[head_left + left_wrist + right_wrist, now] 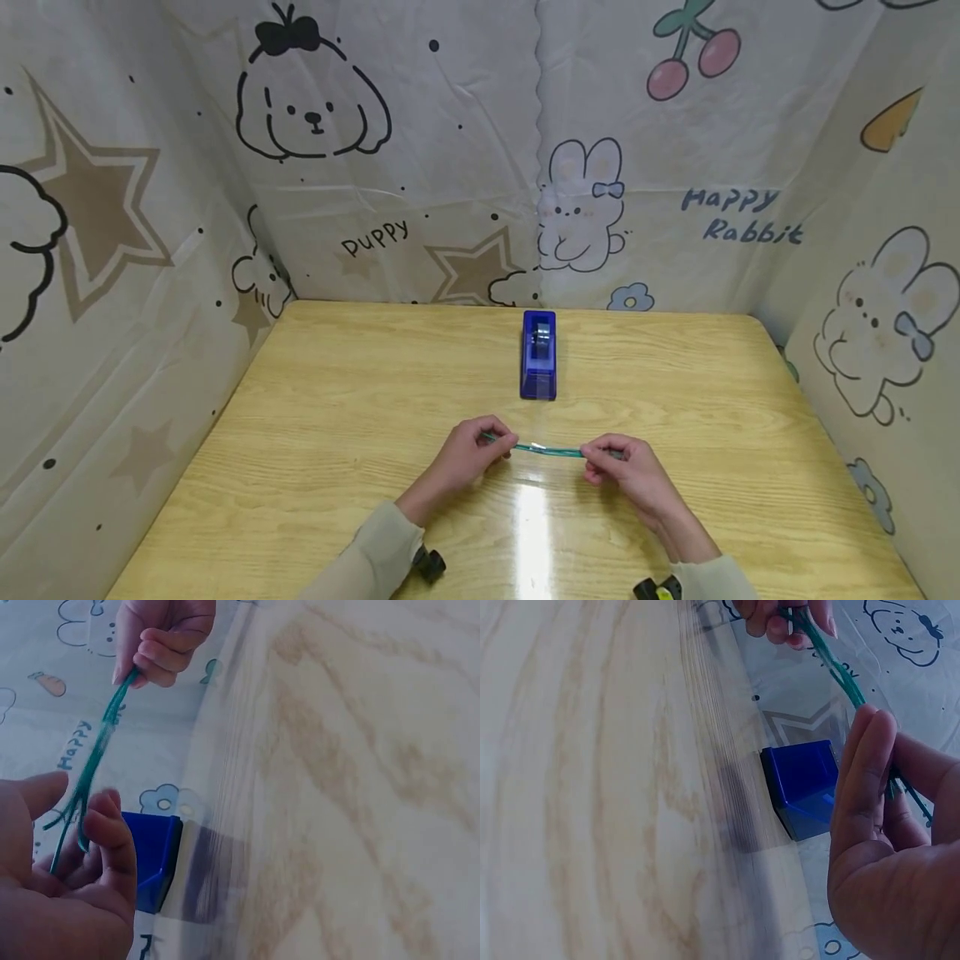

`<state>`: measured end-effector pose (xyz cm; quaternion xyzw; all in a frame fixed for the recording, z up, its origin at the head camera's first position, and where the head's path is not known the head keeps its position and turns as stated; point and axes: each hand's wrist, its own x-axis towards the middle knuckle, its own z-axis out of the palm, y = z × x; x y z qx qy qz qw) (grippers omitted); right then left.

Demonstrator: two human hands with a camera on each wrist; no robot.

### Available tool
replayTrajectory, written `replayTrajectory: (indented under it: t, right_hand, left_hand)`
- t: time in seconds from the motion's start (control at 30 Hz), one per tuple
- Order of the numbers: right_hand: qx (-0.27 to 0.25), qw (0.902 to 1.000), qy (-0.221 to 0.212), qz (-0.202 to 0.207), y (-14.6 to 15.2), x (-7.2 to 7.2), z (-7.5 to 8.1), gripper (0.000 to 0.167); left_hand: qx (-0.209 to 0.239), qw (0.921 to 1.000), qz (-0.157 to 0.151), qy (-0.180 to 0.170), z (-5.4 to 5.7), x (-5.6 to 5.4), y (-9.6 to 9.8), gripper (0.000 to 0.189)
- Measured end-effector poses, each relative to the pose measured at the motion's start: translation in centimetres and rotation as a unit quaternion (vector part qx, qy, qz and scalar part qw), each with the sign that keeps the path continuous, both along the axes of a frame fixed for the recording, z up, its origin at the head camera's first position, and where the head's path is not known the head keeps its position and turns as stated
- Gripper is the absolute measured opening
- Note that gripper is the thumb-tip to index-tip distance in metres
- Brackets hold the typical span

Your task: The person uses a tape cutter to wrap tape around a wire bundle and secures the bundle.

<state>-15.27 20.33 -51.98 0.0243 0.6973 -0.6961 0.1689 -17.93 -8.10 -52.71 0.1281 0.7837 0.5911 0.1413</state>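
A bundle of thin green strands (561,452) is stretched between both hands, low over the table in front of the tape dispenser (538,358). My left hand (480,450) holds its left end between thumb and fingers; in the left wrist view, loose strand ends fan out by the fingers (109,825). The right end is pinched by my right hand (626,471), and strand tips stick out past the palm in the right wrist view. Around the bundle's middle (101,742) sits a shiny, clear band that looks like tape. The dispenser is blue, with a clear roll in it.
The wooden table (337,375) has its back edge against a printed cloth (450,167), which also rises on the left and right sides. A bright light reflection (532,533) lies on the tabletop between the forearms. Both wrists wear small black cameras (429,564).
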Motion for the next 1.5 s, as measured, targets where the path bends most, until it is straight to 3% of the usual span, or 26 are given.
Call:
replayTrajectory:
  t: [0.13,0.33,0.53,0.7,0.83,0.97,1.27,1.5]
  right_hand:
    - [-0.004,1.0000,0.004,0.002,-0.01,0.01,-0.17,0.018]
    - [-0.007,1.0000,0.006,0.004,-0.02,0.09,-0.23,0.020]
    - [0.005,0.9998,-0.018,-0.008,-0.29,-0.12,-0.16,0.028]
    - [0.023,0.9991,-0.027,0.023,-0.25,-0.44,0.04,0.039]
    - [0.013,0.9982,-0.034,0.048,-0.17,-0.67,-0.01,0.033]
    - [-0.006,0.9984,-0.031,0.047,-0.11,-0.66,-0.06,0.025]
    - [-0.014,0.9992,-0.019,0.034,-0.19,-0.66,0.12,0.023]
    - [-0.017,0.9994,-0.005,0.030,-0.19,-0.64,0.05,0.025]
  left_hand:
    - [0.032,0.9989,-0.011,-0.031,-0.33,-0.07,0.03,0.020]
    - [0.041,0.9983,-0.009,-0.040,-0.22,0.11,0.17,0.014]
    - [0.043,0.9985,-0.017,-0.030,-0.20,0.20,0.12,0.014]
    - [0.048,0.9984,-0.024,-0.019,-0.37,0.17,0.03,0.014]
    - [0.051,0.9983,-0.025,-0.010,-0.49,0.16,-0.03,0.013]
    - [0.049,0.9984,-0.027,-0.003,-0.65,0.16,-0.03,0.012]
    - [0.042,0.9987,0.020,-0.020,-0.67,-0.03,0.17,0.016]
    - [0.046,0.9977,0.035,-0.034,-0.55,-0.35,0.31,0.018]
